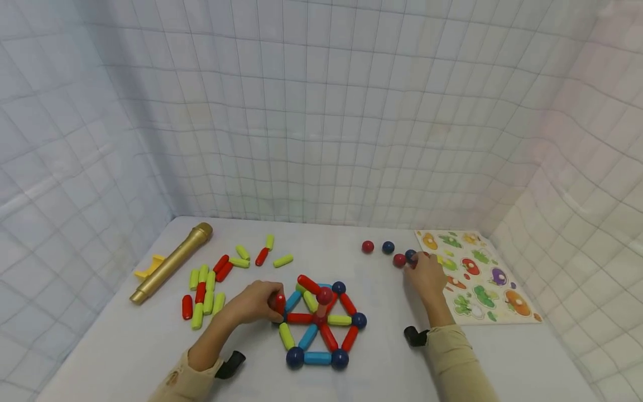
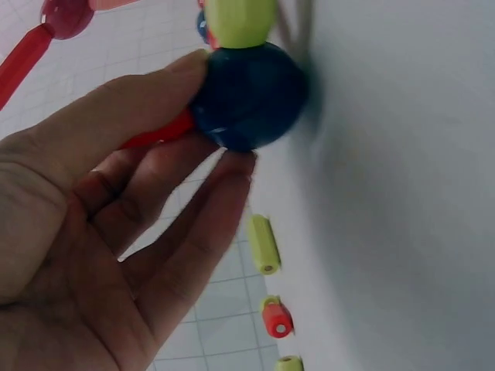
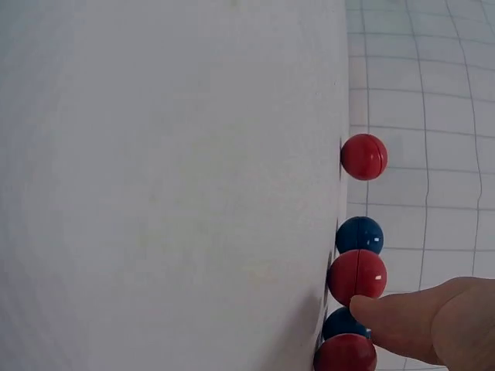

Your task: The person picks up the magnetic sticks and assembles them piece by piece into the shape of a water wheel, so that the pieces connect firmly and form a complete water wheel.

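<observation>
A flat hexagonal frame of magnetic rods and balls stands on the table, with dark blue balls (image 1: 340, 358) at its corners. From its centre a pinkish rod rises to a red ball (image 1: 325, 295), which carries a slanted red rod (image 1: 308, 284). My left hand (image 1: 255, 304) is at the frame's left corner, its thumb and fingers pinching a red rod (image 1: 279, 302) beside the corner's blue ball (image 2: 251, 97). My right hand (image 1: 428, 277) reaches over loose balls at the back right. Its thumb overlaps a red ball (image 3: 357, 277); its other fingers are hidden there, so I cannot tell its grip.
Loose green rods (image 1: 197, 317) and red rods (image 1: 187, 307) lie left of the frame. Behind them rests a gold toy microphone (image 1: 173, 261) beside a yellow piece (image 1: 149, 267). A vegetable picture board (image 1: 502, 318) lies at right. White gridded cloth (image 1: 321, 123) surrounds the table.
</observation>
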